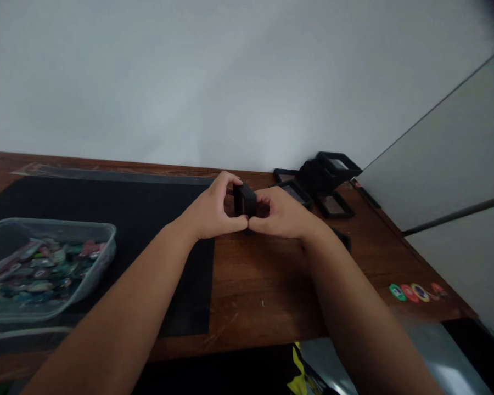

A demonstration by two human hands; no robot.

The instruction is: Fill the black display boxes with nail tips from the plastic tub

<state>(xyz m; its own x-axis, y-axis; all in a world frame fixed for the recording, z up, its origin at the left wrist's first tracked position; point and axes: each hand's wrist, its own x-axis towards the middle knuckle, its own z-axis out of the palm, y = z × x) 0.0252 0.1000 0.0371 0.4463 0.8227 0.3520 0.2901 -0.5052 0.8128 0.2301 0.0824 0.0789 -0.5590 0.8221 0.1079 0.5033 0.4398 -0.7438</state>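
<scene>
Both hands meet on a small black frame-like piece, held on edge above the wooden table. My left hand grips its left side, fingers over the top and thumb at the lower edge. On the other side, my right hand closes on it with bent fingers, its thumb tip beside the left thumb. Part of the piece is hidden by the fingers. Behind my right hand lie several black frames, among them a flat one and one stacked higher.
A clear plastic tub with small colourful pieces stands at the left on a black mat. Several round coloured discs lie near the right edge of the wooden table. A white wall rises behind.
</scene>
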